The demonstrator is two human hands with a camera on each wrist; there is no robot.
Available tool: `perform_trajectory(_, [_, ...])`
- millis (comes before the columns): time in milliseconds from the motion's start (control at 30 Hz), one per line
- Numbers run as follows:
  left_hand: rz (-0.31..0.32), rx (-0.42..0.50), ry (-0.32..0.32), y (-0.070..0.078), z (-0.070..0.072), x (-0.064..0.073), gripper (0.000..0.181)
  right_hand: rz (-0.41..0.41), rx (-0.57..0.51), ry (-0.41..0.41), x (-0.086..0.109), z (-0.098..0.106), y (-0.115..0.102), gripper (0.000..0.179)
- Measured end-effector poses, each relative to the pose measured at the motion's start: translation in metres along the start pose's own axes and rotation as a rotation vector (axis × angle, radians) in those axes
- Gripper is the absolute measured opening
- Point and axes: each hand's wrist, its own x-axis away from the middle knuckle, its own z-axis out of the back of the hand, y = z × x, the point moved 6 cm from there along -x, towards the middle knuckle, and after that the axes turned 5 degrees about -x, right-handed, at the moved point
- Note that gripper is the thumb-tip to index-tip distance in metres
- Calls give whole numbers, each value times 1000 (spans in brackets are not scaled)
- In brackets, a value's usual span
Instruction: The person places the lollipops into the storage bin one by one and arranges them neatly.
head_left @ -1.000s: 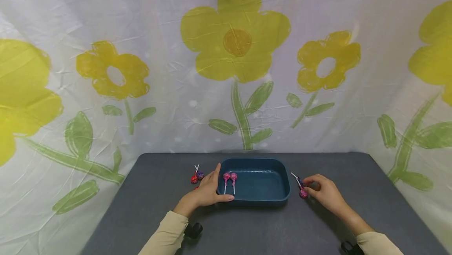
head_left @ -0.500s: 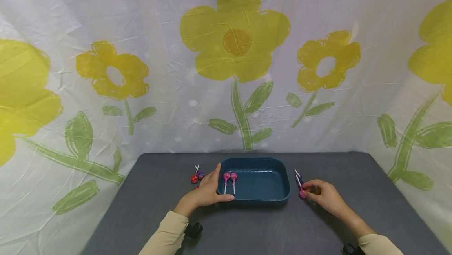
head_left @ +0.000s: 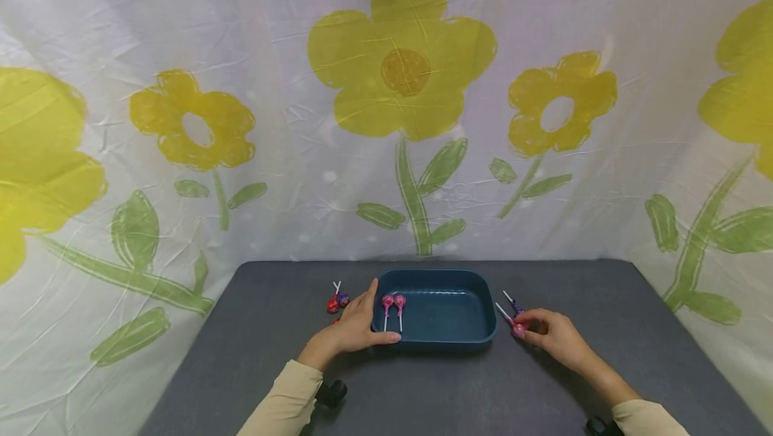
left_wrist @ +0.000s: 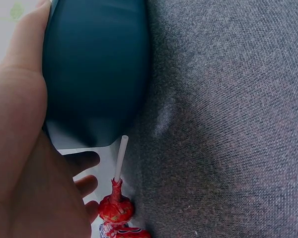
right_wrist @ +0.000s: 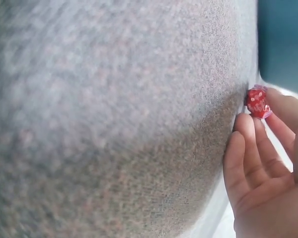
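A dark blue rectangular tray [head_left: 447,341] has two pink-wrapped lollipops [head_left: 394,303] lying side by side in its left end. My left hand [head_left: 350,329] rests against the tray's left end, thumb along the near side and fingers spread along the left wall. To the right of the tray, my right hand [head_left: 552,335] pinches a pink lollipop [head_left: 517,330] by its wrapped head between thumb and fingers, low over the table. Its white stick points toward the tray. In the right wrist view, the head of this lollipop [right_wrist: 258,102] looks red with pale spots. Beside it lies a purple lollipop [head_left: 514,304], partly hidden.
Left of the tray, red lollipops [head_left: 333,306] and a purple lollipop [head_left: 343,300] lie in a cluster, partly behind my left hand. The grey table [head_left: 447,389] ends at a flower-print curtain [head_left: 290,154] at the back.
My right hand has moved slightly nearer and turned the pink lollipop, so its stick swings left, away from the purple lollipop. My left hand and the tray have stayed put.
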Motion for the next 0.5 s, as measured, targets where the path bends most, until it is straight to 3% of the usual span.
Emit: perform_trajectory(500, [-10,-3,-6,1,1,1,127,-5,47,74,-2,-2,0,22])
